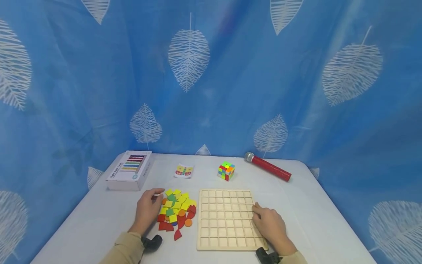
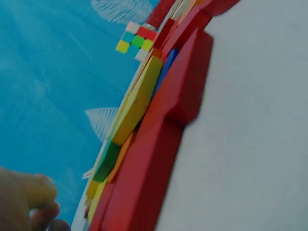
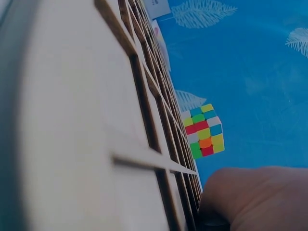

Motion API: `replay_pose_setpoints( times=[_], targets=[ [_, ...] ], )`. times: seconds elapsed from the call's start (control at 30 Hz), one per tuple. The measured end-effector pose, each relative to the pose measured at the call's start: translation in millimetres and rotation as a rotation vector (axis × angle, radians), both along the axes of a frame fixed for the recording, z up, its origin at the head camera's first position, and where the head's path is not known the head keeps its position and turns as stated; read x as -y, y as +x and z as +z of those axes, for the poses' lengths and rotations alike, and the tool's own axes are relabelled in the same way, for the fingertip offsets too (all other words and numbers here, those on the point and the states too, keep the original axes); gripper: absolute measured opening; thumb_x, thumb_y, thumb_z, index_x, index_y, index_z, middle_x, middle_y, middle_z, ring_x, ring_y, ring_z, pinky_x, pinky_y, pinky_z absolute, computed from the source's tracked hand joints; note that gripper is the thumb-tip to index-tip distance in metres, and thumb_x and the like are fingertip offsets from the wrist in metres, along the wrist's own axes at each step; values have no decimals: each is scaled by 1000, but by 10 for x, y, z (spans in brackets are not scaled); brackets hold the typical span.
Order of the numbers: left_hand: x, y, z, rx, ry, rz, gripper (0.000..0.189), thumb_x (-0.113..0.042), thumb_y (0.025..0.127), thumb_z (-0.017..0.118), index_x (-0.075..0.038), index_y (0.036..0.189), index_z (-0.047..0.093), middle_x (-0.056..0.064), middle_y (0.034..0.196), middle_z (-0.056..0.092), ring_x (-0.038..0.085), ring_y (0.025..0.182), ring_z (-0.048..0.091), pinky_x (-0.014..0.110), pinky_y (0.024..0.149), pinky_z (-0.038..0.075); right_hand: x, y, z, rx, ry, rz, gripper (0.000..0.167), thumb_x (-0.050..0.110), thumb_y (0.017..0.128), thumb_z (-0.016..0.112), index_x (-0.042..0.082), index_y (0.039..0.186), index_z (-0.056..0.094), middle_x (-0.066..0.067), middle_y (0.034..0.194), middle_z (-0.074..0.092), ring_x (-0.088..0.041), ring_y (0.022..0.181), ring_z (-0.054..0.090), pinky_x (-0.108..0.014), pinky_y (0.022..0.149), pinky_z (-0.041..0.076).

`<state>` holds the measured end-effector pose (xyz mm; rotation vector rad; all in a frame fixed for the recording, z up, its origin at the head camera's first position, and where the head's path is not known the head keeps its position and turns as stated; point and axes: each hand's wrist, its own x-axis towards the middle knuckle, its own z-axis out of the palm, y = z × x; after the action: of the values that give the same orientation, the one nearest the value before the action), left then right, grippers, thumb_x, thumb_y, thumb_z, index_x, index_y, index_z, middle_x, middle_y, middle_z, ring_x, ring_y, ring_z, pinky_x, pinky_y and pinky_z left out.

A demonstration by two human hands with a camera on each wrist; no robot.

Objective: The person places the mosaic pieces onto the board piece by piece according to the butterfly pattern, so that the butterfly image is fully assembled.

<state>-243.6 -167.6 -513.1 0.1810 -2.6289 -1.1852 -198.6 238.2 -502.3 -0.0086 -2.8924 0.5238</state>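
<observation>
My left hand [image 1: 148, 208] is at the left side of a loose pile of flat coloured pieces [image 1: 177, 205], its fingers loosely bent. In the left wrist view, the left hand's fingertips [image 2: 43, 192] show at the lower left, and red pieces [image 2: 159, 130] lie close to the camera. A square wooden grid board [image 1: 224, 220] lies right of the pile. My right hand [image 1: 269, 223] grips the board's right edge with bent fingers. The right wrist view has the board's ridges [image 3: 144, 96] up close and the hand at lower right; its fingertips are hidden there.
Behind the pile lies a small picture card [image 1: 183, 171]. A colourful puzzle cube [image 1: 226, 171] stands behind the board. To its right lies a red microphone [image 1: 268, 167], and a white box [image 1: 129, 171] sits at the far left. A blue curtain [image 1: 211, 110] hangs behind the table.
</observation>
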Motion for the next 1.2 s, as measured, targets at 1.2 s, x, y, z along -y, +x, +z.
replay_pose_setpoints(
  times=[1.2],
  targets=[
    [-329,-421,70,68,-196,-108,27,-21,93,78,-12,118,71,6,109,71,24,96,57,46,92,54,42,17,7,-5,6,-17,30,13,90,66,11,117,78,-21,114,75,-13,50,43,-29,46,32]
  ],
)
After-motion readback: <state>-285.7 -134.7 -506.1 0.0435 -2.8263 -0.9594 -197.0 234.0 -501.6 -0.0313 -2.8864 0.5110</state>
